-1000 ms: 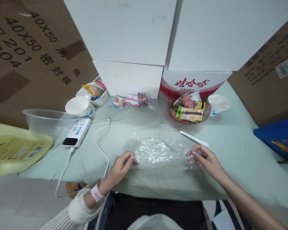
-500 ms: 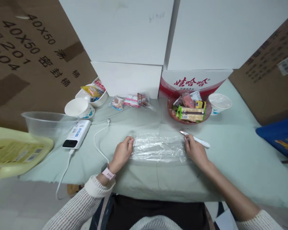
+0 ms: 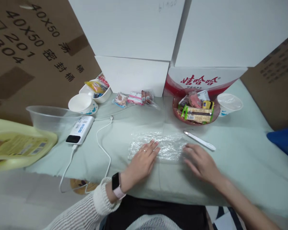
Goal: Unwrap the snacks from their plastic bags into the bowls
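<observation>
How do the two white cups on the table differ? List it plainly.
The left cup stands open, its white inside bare; the right cup has crinkled clear film over its mouth. The left cup sits beside the white bowl of snack packets and the power bank; the right cup sits beside the red bowl of snacks. Both are white with blue print, upright, and untouched by either hand.

Left hand point(image 3: 142, 161): lower centre of frame, palm down, fingers extended and lightly spread toward the top, ring on one finger; watch with pink strap on the wrist, white knit sleeve below.
Right hand point(image 3: 201, 163): right of centre, palm down, flat, fingers pointing to upper left, slightly blurred; bare forearm runs to lower right corner.
</observation>
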The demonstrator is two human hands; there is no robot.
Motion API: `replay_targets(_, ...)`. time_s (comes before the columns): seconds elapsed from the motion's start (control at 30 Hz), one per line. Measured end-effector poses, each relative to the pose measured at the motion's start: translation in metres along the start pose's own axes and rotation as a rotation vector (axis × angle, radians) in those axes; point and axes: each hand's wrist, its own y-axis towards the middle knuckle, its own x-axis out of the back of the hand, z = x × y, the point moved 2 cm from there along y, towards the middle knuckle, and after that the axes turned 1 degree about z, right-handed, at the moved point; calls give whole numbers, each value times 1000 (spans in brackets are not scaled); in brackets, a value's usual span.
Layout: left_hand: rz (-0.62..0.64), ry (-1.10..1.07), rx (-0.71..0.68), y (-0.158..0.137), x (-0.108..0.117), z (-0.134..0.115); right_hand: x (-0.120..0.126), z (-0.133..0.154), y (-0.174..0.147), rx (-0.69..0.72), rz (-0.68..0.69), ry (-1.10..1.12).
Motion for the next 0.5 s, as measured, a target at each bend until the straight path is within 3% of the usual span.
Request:
replay_targets(0.1, 128, 56, 127, -1, -25, 7, -13, 3, -20, 92, 229, 41)
replay_targets(0.17, 188, 44, 143, -2, -30, 20, -19, -3, -29, 48, 259, 49)
replay_targets(0.33, 251, 5, 74, -8, -11, 33, -18, -18, -34, 48, 51, 70)
replay_targets(0.4, 225, 2, 61, -10, -5, 18, -13, -10, -31, 86, -21, 58)
replay_targets(0.5, 167, -52, 55, -13, -10, -18, 2, 26, -22, 124, -60, 95)
